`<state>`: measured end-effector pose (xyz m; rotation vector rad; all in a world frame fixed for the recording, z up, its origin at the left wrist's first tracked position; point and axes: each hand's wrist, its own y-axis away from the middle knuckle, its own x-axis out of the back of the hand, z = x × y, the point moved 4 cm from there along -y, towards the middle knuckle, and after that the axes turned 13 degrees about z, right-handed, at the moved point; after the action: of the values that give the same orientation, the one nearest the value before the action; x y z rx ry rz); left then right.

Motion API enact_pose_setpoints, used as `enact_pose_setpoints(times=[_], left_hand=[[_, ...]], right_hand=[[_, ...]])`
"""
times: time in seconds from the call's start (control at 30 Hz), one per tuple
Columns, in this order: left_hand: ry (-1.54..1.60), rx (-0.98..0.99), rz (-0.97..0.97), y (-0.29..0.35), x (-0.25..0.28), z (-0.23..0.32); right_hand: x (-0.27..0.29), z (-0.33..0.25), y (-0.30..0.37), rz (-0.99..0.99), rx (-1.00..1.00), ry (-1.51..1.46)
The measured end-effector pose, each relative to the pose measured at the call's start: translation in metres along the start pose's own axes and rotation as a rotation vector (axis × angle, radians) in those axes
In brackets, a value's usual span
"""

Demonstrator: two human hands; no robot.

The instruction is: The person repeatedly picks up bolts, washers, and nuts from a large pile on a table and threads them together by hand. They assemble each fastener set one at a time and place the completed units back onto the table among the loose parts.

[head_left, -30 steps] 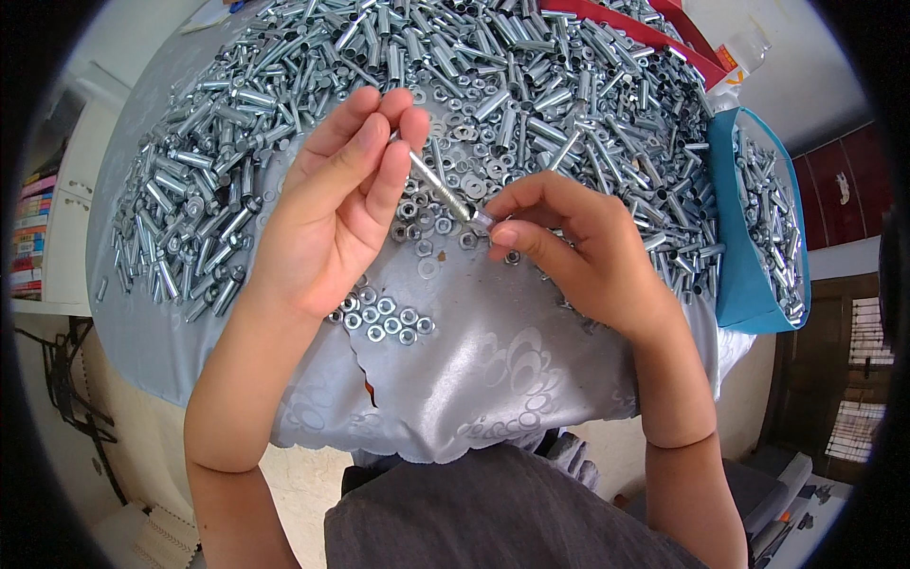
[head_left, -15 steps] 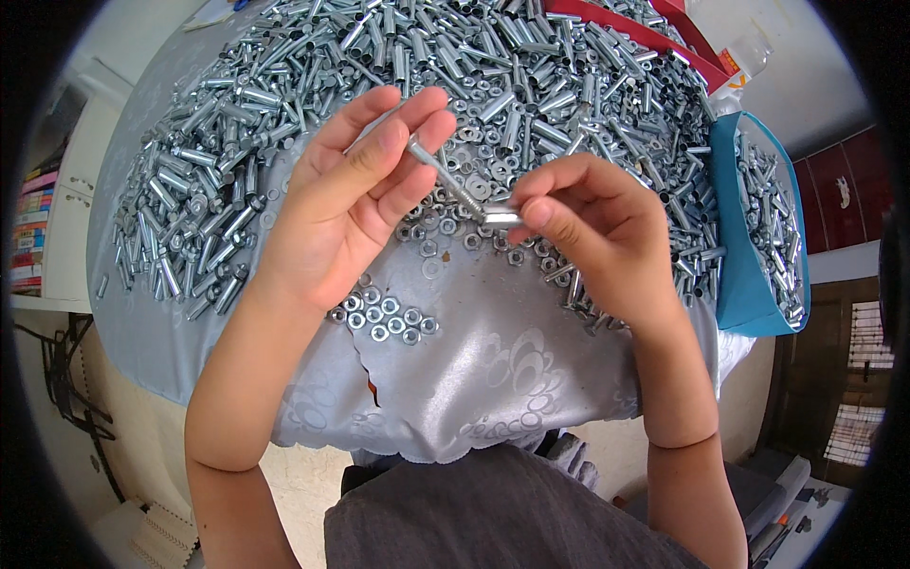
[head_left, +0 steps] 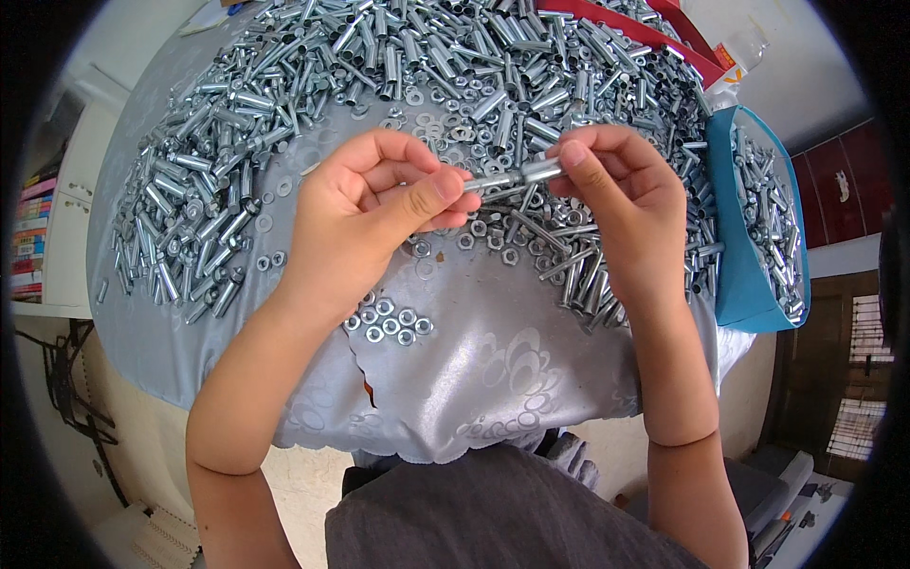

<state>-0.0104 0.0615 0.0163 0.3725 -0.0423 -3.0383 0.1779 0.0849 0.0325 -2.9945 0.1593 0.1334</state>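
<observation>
Between thumb and fingers, my left hand [head_left: 370, 204] pinches a metal bolt [head_left: 491, 182] near its head end. The bolt lies almost level and points right. My right hand [head_left: 621, 194] grips a shiny metal sleeve [head_left: 542, 171], which meets the bolt's free end; how far the bolt sits inside it I cannot tell. Both are held above the table, over scattered washers and nuts. A small cluster of hex nuts [head_left: 386, 320] lies on the cloth by my left forearm. Loose bolts [head_left: 583, 275] are heaped beneath my right hand.
A grey patterned tablecloth [head_left: 474, 379] with a tear near the front covers the table. A big heap of metal sleeves [head_left: 398, 47] spreads along the back, with assembled anchor bolts [head_left: 209, 190] at left. At right stand a blue bag [head_left: 735, 228] of anchors and a red box [head_left: 687, 43].
My left hand has turned and closed its fingers on the bolt, which has swung from slanting to nearly level. My right hand with the sleeve has moved slightly up and right.
</observation>
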Motion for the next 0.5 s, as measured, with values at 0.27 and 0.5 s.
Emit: enact_pose_setpoints(times=[0.27,0.5], left_hand=[[-0.020,0.094,-0.118,0.005,-0.007,-0.004],[0.004,-0.028,-0.064,0.005,-0.004,0.005]], right_hand=[[-0.014,0.005,0.009,-0.218,-0.145,-0.067],[-0.018,-0.001,0.012,-0.240,-0.194,-0.160]])
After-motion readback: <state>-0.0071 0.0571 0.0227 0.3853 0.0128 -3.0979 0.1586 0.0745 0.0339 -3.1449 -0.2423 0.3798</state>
